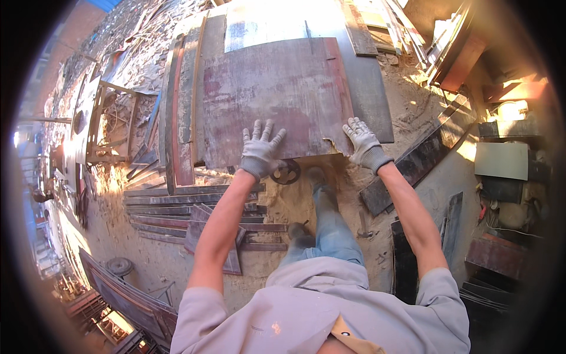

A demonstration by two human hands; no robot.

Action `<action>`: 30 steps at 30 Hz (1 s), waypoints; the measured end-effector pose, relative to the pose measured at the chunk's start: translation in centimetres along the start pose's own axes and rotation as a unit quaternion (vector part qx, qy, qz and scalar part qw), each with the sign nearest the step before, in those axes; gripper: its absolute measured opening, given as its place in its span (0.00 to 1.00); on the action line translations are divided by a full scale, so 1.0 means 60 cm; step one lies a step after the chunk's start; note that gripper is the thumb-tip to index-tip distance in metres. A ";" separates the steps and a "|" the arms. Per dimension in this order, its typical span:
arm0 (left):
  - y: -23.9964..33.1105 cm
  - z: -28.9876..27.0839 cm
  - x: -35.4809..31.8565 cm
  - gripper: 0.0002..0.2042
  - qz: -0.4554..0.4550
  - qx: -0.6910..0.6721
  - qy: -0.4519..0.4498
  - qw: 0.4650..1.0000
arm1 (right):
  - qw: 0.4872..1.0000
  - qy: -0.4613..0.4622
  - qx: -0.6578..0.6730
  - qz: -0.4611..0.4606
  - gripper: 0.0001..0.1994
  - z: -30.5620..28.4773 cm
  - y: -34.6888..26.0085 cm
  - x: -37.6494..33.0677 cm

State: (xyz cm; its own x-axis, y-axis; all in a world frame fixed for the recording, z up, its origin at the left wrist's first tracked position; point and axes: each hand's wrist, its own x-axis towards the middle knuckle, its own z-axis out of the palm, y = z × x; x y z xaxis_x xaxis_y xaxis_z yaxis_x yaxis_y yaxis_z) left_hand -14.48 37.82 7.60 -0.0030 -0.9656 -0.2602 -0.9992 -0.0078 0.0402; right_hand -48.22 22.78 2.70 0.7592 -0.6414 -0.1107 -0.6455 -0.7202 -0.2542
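A worn reddish-brown wooden panel (271, 94) lies in front of me, its near right corner chipped. My left hand (261, 144), in a pale grey work glove, rests flat on its near edge with the fingers spread. Over the right edge by the chipped corner lies my right hand (364, 141), gloved the same way, fingers stretched out and its thumb partly hidden. Beneath the panel a darker sheet (368, 94) sticks out on the right. A dark spoked wheel (285, 171) shows below the near edge.
Long dark planks (177, 206) are stacked on the ground to the left. A dark beam (424, 159) lies slanting on the right. Scrap boards (407, 26) lean at the far right, near a pale box (501, 160). Rubble (132, 50) covers the far left.
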 end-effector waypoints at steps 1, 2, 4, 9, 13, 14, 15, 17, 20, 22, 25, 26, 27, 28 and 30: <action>-0.003 -0.002 0.007 0.52 -0.004 -0.005 0.006 1.000 | 1.000 0.014 0.001 -0.009 0.42 -0.001 0.004 0.007; -0.007 -0.005 0.014 0.52 -0.001 -0.004 0.007 1.000 | 1.000 0.013 -0.004 -0.010 0.42 -0.003 0.007 0.015; -0.015 -0.013 0.029 0.52 0.000 -0.013 0.000 1.000 | 1.000 0.014 -0.005 -0.008 0.43 -0.007 0.013 0.032; -0.035 -0.030 0.063 0.53 0.010 -0.034 0.003 0.999 | 1.000 -0.005 -0.025 0.003 0.44 -0.021 0.029 0.071; -0.050 -0.037 0.092 0.53 0.010 -0.035 -0.003 0.999 | 1.000 -0.001 -0.022 -0.001 0.44 -0.031 0.040 0.101; -0.054 -0.038 0.101 0.53 0.011 -0.034 -0.001 0.999 | 1.000 -0.006 -0.023 0.003 0.44 -0.034 0.043 0.109; -0.058 -0.038 0.110 0.54 0.008 -0.031 0.000 0.999 | 1.000 -0.010 -0.024 0.006 0.43 -0.036 0.047 0.118; -0.067 -0.039 0.129 0.55 0.004 -0.032 -0.006 0.999 | 1.000 -0.009 -0.020 0.008 0.43 -0.042 0.055 0.135; -0.081 -0.041 0.161 0.57 0.003 -0.018 0.002 1.000 | 1.000 -0.009 -0.014 0.008 0.43 -0.052 0.067 0.163; -0.091 -0.044 0.182 0.57 0.005 -0.017 0.005 1.000 | 1.000 -0.019 -0.017 0.018 0.43 -0.060 0.074 0.185; -0.106 -0.050 0.212 0.57 0.006 -0.014 0.002 1.000 | 0.999 -0.030 -0.032 0.020 0.43 -0.073 0.084 0.217; -0.110 -0.053 0.221 0.57 0.007 -0.015 0.003 1.000 | 0.999 -0.029 -0.038 0.022 0.43 -0.077 0.088 0.228; -0.115 -0.056 0.231 0.57 0.006 -0.014 0.009 1.000 | 0.999 -0.022 -0.033 0.017 0.43 -0.081 0.091 0.239; -0.120 -0.059 0.241 0.57 0.005 -0.023 0.011 1.000 | 0.999 -0.022 -0.032 0.016 0.43 -0.085 0.094 0.249; -0.129 -0.066 0.260 0.57 0.008 -0.026 0.007 1.000 | 0.999 -0.033 -0.029 0.026 0.43 -0.091 0.101 0.268</action>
State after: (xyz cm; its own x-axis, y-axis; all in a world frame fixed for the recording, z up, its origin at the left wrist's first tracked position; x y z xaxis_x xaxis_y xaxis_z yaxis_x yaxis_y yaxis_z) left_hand -6.66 21.78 7.06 -0.0174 -0.9691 -0.2459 -0.9956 -0.0060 0.0938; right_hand -40.40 6.67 4.64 0.7270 -0.6608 -0.1866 -0.6866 -0.7014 -0.1915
